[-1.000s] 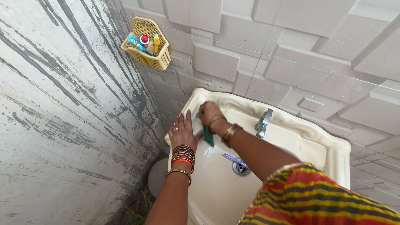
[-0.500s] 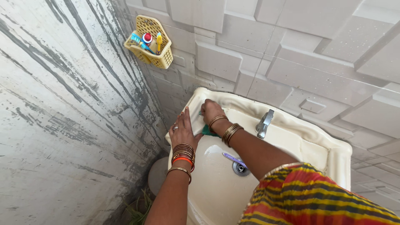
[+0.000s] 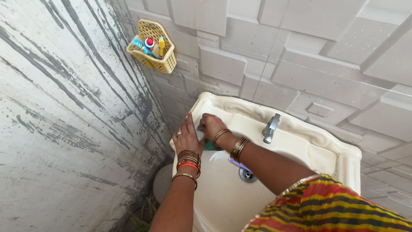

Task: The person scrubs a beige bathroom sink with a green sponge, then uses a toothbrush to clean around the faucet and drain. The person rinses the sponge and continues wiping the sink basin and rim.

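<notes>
A green scrub pad (image 3: 209, 145) lies pressed against the inner wall of the cream washbasin (image 3: 343, 161), at the basin's left rear corner, mostly hidden under the fingers that work it. The right hand (image 3: 210, 125) covers it, the grip closed down on the pad with the fingers curled and the wrist bent low, which looks like a way to put weight into the rubbing. Only a sliver of green shows below the palm.

The left hand (image 3: 187, 136) lies flat along the basin's left rim, just beside the right hand, fingers together and stretched out, clasping nothing; it seems to brace the body while the other arm reaches across. Bangles (image 3: 188, 160) ring both wrists.

Further into the bowl, near the metal drain (image 3: 247, 173), a purple toothbrush (image 3: 236, 163) lies partly under the right forearm. A metal tap (image 3: 271, 128) stands on the rear ledge of the basin, well apart from the hands.

Above the basin's left corner, a yellow plastic basket (image 3: 155, 58) hangs on the tiled wall (image 3: 326, 47), holding toothbrushes and a tube upright, out of reach of splashes. The streaked grey wall (image 3: 64, 129) closes the left side.
</notes>
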